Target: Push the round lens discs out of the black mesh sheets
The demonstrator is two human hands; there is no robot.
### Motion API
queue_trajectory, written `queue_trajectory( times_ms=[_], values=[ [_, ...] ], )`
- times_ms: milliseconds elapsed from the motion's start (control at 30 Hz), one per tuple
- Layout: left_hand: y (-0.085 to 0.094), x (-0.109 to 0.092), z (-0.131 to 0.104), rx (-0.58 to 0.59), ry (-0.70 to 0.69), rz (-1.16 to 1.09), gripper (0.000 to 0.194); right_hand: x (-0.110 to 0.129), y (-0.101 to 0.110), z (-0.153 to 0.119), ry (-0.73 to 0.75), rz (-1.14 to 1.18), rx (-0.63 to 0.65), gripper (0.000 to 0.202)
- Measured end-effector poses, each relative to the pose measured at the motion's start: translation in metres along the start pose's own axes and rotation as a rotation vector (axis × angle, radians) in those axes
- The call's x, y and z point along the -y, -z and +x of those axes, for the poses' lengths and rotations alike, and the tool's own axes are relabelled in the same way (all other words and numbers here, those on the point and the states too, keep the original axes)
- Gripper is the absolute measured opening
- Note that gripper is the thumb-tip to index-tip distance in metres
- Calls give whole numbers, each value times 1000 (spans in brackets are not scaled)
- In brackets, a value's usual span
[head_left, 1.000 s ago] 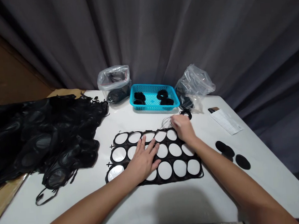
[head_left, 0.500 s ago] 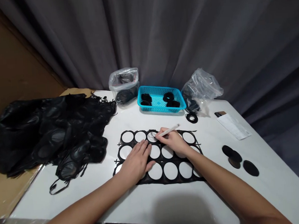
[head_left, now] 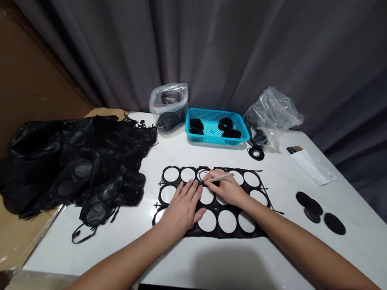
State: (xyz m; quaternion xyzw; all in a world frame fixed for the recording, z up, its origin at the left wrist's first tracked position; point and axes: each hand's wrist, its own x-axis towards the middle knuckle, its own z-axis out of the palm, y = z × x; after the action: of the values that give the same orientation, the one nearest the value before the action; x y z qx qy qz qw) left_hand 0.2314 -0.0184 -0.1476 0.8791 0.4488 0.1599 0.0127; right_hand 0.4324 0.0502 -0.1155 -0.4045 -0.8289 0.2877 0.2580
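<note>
Head cam | L hand (head_left: 183,207) flat on blk holed sheet (head_left: 216,209), fingers slightly spread, prob. steadying it | R hand (head_left: 228,189) fingers pinching white pen-like tool (head_left: 220,177) near one end, prob. for ctrl | sheet mid-surface (head_left: 210,155), reachable by both | blue basket (head_left: 218,139) w/ blk rings (head_left: 225,124) behind, likely out of way

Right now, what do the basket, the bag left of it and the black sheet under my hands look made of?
The basket looks like moulded plastic: smooth, blue, evenly perforated. The bag seems thin plastic film: see-through, shiny, creased. The black sheet may be fabric or imitation leather, dark with thin loose ends; its finish is unclear.
</note>
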Motion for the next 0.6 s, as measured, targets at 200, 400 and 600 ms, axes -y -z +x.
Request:
queue_trajectory(
  times_ms=[200,400,600],
  values=[
    [1,0,0,32,6,-16,58,-14,6,3,226,-454,18,19],
    [0,0,1,5,23,-29,59,-53,63,31,-272,-434,-448,21],
    [13,10,-4,53,-1,-49,61,-32,46,41,-396,-128,-315,27]
  ],
)
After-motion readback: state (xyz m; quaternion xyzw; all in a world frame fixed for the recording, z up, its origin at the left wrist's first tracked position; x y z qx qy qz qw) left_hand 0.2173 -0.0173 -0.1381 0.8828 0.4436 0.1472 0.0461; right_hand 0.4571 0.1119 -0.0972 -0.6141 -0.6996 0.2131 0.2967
